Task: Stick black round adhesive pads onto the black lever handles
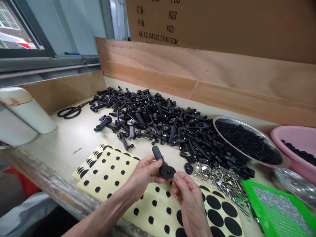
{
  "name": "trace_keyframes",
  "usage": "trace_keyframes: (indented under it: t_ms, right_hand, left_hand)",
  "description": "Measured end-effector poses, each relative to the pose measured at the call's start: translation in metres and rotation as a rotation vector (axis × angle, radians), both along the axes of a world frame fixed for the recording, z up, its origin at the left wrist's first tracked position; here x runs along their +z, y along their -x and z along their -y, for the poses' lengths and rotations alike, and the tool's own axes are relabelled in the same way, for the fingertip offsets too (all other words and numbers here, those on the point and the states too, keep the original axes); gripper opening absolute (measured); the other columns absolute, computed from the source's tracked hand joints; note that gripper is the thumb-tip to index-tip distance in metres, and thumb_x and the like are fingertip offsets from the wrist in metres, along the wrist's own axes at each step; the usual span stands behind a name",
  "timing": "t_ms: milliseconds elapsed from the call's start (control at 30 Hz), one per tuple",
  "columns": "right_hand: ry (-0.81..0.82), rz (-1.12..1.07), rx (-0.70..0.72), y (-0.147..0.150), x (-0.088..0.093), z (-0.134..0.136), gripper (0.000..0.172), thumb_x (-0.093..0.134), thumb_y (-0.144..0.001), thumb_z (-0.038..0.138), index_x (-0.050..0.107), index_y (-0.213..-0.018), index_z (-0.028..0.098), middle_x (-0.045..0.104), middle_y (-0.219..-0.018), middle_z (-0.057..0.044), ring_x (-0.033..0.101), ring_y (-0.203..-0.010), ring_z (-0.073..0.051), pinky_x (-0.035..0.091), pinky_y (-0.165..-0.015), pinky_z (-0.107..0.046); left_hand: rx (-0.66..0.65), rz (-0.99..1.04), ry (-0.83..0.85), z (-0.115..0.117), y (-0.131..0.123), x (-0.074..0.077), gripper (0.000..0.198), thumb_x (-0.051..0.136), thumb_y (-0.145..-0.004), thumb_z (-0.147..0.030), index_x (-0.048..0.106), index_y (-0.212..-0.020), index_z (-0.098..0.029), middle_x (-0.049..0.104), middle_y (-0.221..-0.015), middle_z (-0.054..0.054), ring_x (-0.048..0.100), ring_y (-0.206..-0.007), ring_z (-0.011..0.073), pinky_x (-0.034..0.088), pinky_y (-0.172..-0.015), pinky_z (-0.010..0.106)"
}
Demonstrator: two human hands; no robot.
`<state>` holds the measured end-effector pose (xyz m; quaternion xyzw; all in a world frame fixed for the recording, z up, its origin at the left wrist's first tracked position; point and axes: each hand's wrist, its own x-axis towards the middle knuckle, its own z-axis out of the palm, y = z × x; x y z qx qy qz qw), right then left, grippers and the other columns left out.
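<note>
My left hand (145, 169) grips a black crank handle (163, 166) between thumb and fingers. Its narrow arm points up and left, and its round end, with a hole in the middle, faces up. The thumb and forefinger of my right hand (186, 191) pinch at the rim of that round end; any small thing between them is hidden. Below both hands lie pale yellow sticker sheets (128, 191) with small black dots and larger black discs. A loose round black cap (189, 168) rests just beyond my right hand.
Behind the hands spreads a heap of black crank handles (148, 115). Small metal parts (224, 177), a green tray (261, 210), a steel bowl (278, 161) and a pink basin (291, 138) stand right. Scissors (70, 112) and white bottles (32, 112) are left; a wooden board (197, 65) borders the back.
</note>
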<state>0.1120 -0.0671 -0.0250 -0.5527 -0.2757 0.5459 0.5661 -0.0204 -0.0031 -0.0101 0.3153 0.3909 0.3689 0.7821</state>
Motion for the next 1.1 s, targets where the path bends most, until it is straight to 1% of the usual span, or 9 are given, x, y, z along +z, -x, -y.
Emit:
trace_keyframes:
  t_ms: [300, 500, 800, 1100]
  right_hand:
    - [0.051, 0.072, 0.014, -0.0017, -0.0063, -0.0007, 0.036, 0.064, -0.082, 0.052, 0.053, -0.068, 0.02, 0.04, -0.058, 0.005, 0.03, -0.058, -0.012, 0.028, -0.055, -0.024]
    - [0.067, 0.1, 0.006, -0.0006, -0.0082, -0.0013, 0.035, 0.064, -0.081, 0.052, 0.054, -0.069, 0.02, 0.04, -0.058, 0.005, 0.031, -0.058, -0.012, 0.029, -0.055, -0.024]
    - [0.05, 0.098, -0.025, 0.0001, -0.007, -0.0012, 0.034, 0.066, -0.08, 0.05, 0.054, -0.067, 0.02, 0.04, -0.055, 0.005, 0.03, -0.055, -0.011, 0.029, -0.052, -0.024]
    - [0.05, 0.101, -0.029, 0.0008, -0.0076, -0.001, 0.034, 0.067, -0.08, 0.049, 0.055, -0.067, 0.02, 0.039, -0.054, 0.006, 0.03, -0.054, -0.01, 0.028, -0.05, -0.023]
  left_hand:
    - [-0.016, 0.018, -0.029, 0.0004, 0.0, -0.0016, 0.022, 0.064, -0.086, -0.031, 0.063, -0.096, -0.012, 0.069, -0.086, 0.009, 0.065, -0.068, 0.0133, 0.055, -0.061, 0.022]
    - [-0.01, 0.039, -0.05, 0.0013, 0.0009, -0.0009, 0.022, 0.063, -0.086, -0.032, 0.062, -0.098, -0.013, 0.069, -0.09, 0.01, 0.067, -0.074, 0.0158, 0.056, -0.064, 0.024]
    - [-0.027, 0.045, -0.07, 0.0025, 0.002, 0.0011, 0.024, 0.063, -0.086, -0.038, 0.062, -0.092, -0.014, 0.07, -0.092, 0.01, 0.067, -0.074, 0.0153, 0.055, -0.065, 0.023]
    - [-0.017, 0.033, -0.056, 0.0027, 0.0009, 0.0009, 0.025, 0.065, -0.085, -0.036, 0.064, -0.096, -0.014, 0.071, -0.092, 0.01, 0.066, -0.071, 0.014, 0.055, -0.066, 0.025]
